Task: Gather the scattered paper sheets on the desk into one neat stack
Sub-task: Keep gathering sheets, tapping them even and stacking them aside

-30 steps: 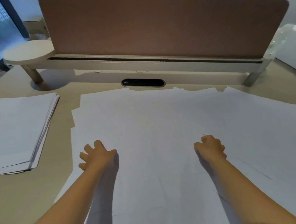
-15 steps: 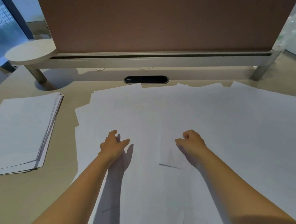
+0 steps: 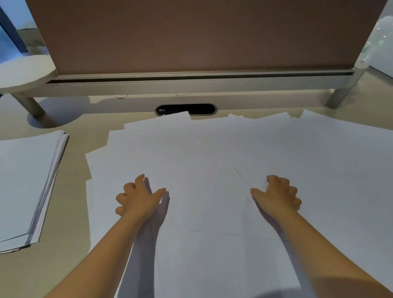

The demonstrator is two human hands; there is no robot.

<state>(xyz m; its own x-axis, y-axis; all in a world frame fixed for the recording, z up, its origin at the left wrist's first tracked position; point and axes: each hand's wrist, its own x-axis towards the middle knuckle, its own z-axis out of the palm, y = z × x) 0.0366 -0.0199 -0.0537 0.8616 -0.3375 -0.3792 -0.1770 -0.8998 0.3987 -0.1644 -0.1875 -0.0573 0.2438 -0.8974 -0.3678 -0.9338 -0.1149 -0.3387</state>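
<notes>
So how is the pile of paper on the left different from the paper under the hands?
The left pile is squared into a fairly neat stack; the middle sheets lie fanned and overlapping, corners askew. The pile sits untouched; the left hand and right hand are over the spread. Both are plain white paper on the desk.

A brown partition panel (image 3: 206,28) stands at 12 o'clock above an oval cable grommet (image 3: 186,109); round shelf (image 3: 18,73) at 10 o'clock.

stack (image 3: 20,182) cut off at left edge, scattered sheets (image 3: 330,175) cut right & bottom
</notes>
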